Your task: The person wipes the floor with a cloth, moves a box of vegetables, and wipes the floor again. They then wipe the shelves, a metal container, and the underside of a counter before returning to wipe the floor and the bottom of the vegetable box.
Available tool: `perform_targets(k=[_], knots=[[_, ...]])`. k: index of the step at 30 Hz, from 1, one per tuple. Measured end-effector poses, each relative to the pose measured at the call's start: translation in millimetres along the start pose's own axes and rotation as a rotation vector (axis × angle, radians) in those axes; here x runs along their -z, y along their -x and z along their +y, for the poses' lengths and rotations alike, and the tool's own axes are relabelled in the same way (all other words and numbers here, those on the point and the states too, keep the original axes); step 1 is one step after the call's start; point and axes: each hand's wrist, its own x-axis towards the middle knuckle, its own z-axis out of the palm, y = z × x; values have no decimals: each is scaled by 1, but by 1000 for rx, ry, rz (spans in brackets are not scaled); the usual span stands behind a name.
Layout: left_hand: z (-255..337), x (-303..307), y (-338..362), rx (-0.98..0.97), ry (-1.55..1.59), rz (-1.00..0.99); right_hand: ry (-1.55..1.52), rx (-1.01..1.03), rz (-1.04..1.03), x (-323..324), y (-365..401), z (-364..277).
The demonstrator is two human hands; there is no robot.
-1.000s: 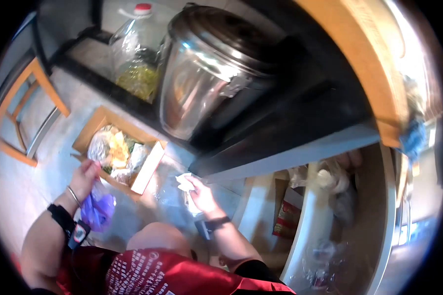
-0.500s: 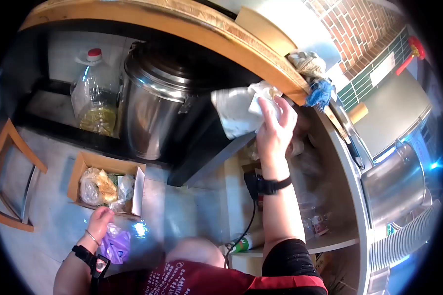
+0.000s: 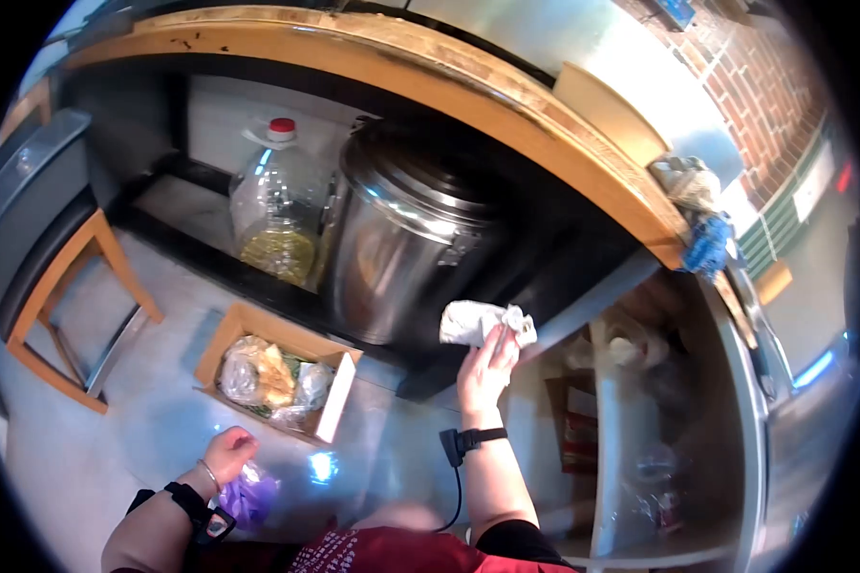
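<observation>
My right hand point(image 3: 489, 371) grips a white bag point(image 3: 473, 323) by its crumpled end, beside the black table leg and in front of the dark space under the counter. The rest of the bag sticks out to the left, and what is in it does not show. Low on the left, my left hand point(image 3: 229, 455) is closed, with a purple plastic bag point(image 3: 248, 497) hanging just below its fingers. A cardboard box point(image 3: 342, 396) sits on the floor between my hands. It contains clear plastic bags point(image 3: 246, 372), one with something yellowish-brown in it.
Under the wood-edged counter point(image 3: 392, 53) stand a large steel pot point(image 3: 377, 258) and a plastic jug point(image 3: 277, 210) with yellow liquid. A wooden chair point(image 3: 53, 315) is at left. Open shelves point(image 3: 597, 477) hold bags at right. A blue cloth point(image 3: 707, 244) hangs at the counter corner.
My right hand has lowered the white bag from near the counter edge. The bag now looks more folded. My left hand still has the purple bag. The view has shifted, so surroundings sit farther right.
</observation>
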Motion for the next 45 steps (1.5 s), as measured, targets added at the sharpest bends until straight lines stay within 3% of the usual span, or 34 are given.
perform_targets(k=[8,9,10,11,13,16,19,21,22,24,27,29,32,33,35,39,40,42,43,45], knots=[[-2,9,27,19,-316,121,-151,-128,-50,-90,102,-18],[-10,13,29,15,-303,150,-308,-282,-162,-100,111,-19],[-16,16,32,14,-291,162,-731,-647,-277,-84,99,-30],[-13,19,37,38,-289,182,-1080,-1084,-250,-69,88,-40],[-6,19,49,72,-262,198,-889,-991,-331,-89,118,-37],[-4,22,62,153,-203,238,-335,-510,-368,-142,181,-45],[-4,23,80,272,-125,264,-244,-571,-329,-150,193,-66],[-15,27,91,265,-184,305,-384,-826,-438,-154,197,-76],[-17,28,95,280,-186,321,-397,-820,-456,-163,198,-81],[-20,27,109,309,-192,353,-313,-851,-305,-180,205,-86],[-24,29,119,373,-181,393,-397,-1107,-546,-214,231,-84],[-31,31,124,372,-165,414,-386,-1135,-625,-229,241,-81],[-39,28,124,426,-116,430,-348,-1064,-551,-237,274,-68],[-42,26,119,469,-83,444,-655,-1192,-480,-236,283,-59],[-44,10,92,487,-70,418,-958,-1306,-405,-231,292,-47],[-58,-39,7,490,81,352,-337,-183,-1012,-185,257,-40],[-64,-49,-14,485,134,350,-332,-177,-1022,-189,262,-43],[-47,-76,-53,609,330,381,-418,70,-878,-207,269,-46],[-39,-86,-66,616,338,380,-483,25,-930,-214,269,-47],[-27,-95,-84,612,771,310,-469,-12,-929,-230,257,-55]])
